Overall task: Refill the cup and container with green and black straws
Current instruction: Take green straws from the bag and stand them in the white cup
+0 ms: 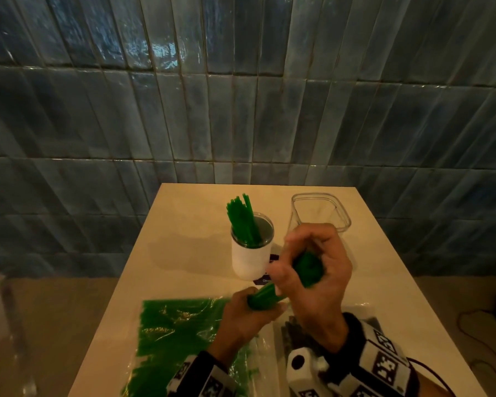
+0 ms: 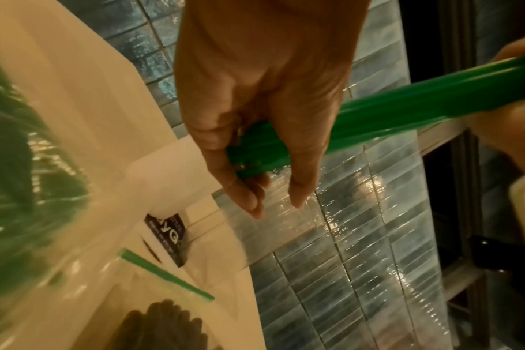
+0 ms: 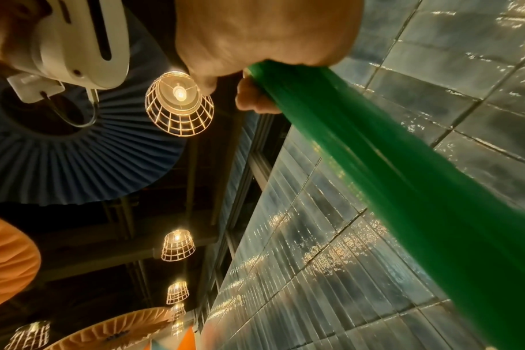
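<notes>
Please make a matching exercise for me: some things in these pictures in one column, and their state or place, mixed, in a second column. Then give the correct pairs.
Things:
1. white cup
2. clear container
3. bundle of green straws
4. bag of green straws

States:
A. lies flat on the table
B. empty
C. held in both hands
D. stands with some green straws in it

Pairs: 1-D, 2-B, 3-C, 4-A
</notes>
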### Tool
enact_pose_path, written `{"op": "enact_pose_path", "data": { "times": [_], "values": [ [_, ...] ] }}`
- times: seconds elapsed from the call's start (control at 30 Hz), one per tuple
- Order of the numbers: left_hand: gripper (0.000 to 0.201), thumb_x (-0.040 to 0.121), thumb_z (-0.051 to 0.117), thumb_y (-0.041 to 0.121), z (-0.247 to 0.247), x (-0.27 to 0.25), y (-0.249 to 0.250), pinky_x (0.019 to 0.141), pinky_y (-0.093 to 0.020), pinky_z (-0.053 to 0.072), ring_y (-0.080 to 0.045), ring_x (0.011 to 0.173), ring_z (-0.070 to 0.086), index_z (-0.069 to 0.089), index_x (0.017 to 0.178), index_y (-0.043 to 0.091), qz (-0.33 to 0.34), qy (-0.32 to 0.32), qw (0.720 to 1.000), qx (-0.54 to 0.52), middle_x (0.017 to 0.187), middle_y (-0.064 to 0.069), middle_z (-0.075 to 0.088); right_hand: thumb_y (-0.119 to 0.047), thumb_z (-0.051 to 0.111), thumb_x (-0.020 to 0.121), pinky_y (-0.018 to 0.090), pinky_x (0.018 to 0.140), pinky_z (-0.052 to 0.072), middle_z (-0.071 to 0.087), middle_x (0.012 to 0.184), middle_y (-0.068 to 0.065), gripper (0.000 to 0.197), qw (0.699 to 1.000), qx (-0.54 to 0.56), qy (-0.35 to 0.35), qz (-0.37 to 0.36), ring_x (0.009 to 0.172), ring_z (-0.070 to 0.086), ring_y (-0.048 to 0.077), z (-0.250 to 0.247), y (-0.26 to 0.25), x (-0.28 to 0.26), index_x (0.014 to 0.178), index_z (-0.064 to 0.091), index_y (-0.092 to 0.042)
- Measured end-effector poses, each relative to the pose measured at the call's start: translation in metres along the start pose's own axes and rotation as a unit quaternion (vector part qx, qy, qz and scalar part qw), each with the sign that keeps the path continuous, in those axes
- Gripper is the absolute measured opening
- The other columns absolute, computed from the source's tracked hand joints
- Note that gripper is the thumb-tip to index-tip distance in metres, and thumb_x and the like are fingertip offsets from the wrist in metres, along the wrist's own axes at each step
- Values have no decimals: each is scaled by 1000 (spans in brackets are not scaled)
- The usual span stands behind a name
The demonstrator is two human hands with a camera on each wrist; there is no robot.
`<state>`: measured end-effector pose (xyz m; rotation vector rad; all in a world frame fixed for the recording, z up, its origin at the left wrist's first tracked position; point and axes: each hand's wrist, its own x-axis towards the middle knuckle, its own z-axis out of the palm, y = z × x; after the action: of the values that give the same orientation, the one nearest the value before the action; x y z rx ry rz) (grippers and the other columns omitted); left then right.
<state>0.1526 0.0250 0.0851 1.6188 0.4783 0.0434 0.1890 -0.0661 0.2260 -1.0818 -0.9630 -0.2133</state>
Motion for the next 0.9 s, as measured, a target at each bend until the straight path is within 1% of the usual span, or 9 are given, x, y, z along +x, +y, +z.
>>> {"op": "enact_pose_path", "data": {
  "times": [0.1, 0.2, 0.27, 0.37, 0.43, 0.57, 0.67, 0.77, 0.9],
  "values": [
    [32, 67, 82, 20, -1, 9, 14, 69, -26, 56, -9, 72, 68, 65, 94, 14, 35, -7, 999, -24, 76, 2, 71, -45, 72, 76, 16, 47, 46, 52, 53, -7, 23, 998, 27, 41, 42, 44, 51, 1, -3, 9, 9, 90, 57, -34],
    [62, 50, 86, 42, -7, 23, 23, 83, -36, 55, -16, 90, 67, 54, 100, 25, 77, -13, 997, -8, 98, 3, 68, -46, 73, 71, 12, 43, 43, 49, 46, -11, 23, 984, 47, 110, 132, 39, 47, -1, -4, 18, 31, 63, 58, -31],
    [81, 44, 87, 46, -13, 37, 20, 87, -32, 51, -16, 102, 58, 43, 109, 31, 98, 55, 993, 38, 115, 2, 53, -47, 66, 70, 13, 37, 38, 44, 40, -11, 29, 978, 55, 142, 146, 33, 42, 0, -4, 22, 56, 54, 53, -27],
    [107, 44, 90, 41, -22, 58, 19, 90, -24, 36, -13, 110, 34, 32, 130, 13, 143, 228, 955, 125, 125, -3, 31, -30, 57, 87, 15, 36, 35, 40, 40, -10, 32, 974, 35, 187, 121, 32, 39, 2, -3, 32, 93, 60, 44, -18],
    [113, 46, 91, 32, -27, 72, 22, 93, -23, 29, -18, 115, 30, 26, 135, 6, 133, 281, 941, 138, 129, -9, 28, -17, 55, 93, 16, 38, 37, 40, 43, -9, 35, 977, 14, 192, 97, 35, 40, 4, -1, 45, 109, 60, 45, -20],
    [143, 38, 86, 60, -30, 102, 23, 112, -37, 27, -27, 134, 28, 1, 144, 14, 96, 227, 966, 82, 147, -14, 21, -41, 59, 84, 25, 46, 42, 42, 50, 6, 33, 979, -56, 157, 118, 45, 46, 21, 11, 84, 115, 60, 51, -19],
    [132, 38, 87, 57, -30, 119, 21, 105, -43, 39, -22, 130, 40, 6, 140, 35, 113, 188, 975, 20, 144, -5, 33, -37, 57, 90, 22, 50, 44, 44, 55, 9, 38, 967, -92, 128, 199, 49, 47, 18, 15, 121, 106, 68, 51, -6],
    [108, 48, 91, 36, -29, 126, 18, 85, -21, 51, -17, 115, 52, 27, 133, 19, 115, 179, 977, 4, 126, 3, 48, -32, 53, 94, 9, 60, 42, 53, 71, 1, 28, 941, -120, 83, 306, 63, 51, 5, 9, 155, 89, 81, 55, -8],
    [92, 54, 89, 32, -26, 127, 10, 90, -32, 52, -15, 109, 55, 37, 129, 18, 128, 205, 970, 12, 123, 0, 54, -39, 58, 90, 30, 103, 40, 49, 126, 2, 41, 910, -181, -8, 373, 115, 49, 13, -2, 189, 61, 122, 52, -15]
  ]
}}
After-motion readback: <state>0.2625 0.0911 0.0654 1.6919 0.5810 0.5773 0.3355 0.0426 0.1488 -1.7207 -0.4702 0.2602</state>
